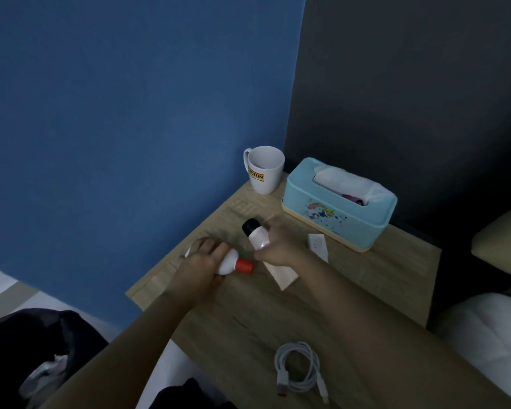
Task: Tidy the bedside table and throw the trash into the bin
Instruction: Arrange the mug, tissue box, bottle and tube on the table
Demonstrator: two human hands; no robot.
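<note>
On the table [351, 290] both hands grip bottles — the left hand [202, 261] a white, red-capped bottle [233, 262], the right hand [281, 245] a black-capped bottle [255, 234].

Matt wood grain covers the bedside table [366, 290]. At 12 o'clock the mug [266, 172] is glossy, at 2 o'clock the tissue box [337, 214] smooth plastic. The red-capped bottle [232, 262] looks smooth, the black-capped bottle [257, 237] frosted.

The left hand [202, 258] and right hand [281, 246] are showing bare, and the forearms [366, 314] are showing uncovered to the frame's lower edge.
</note>
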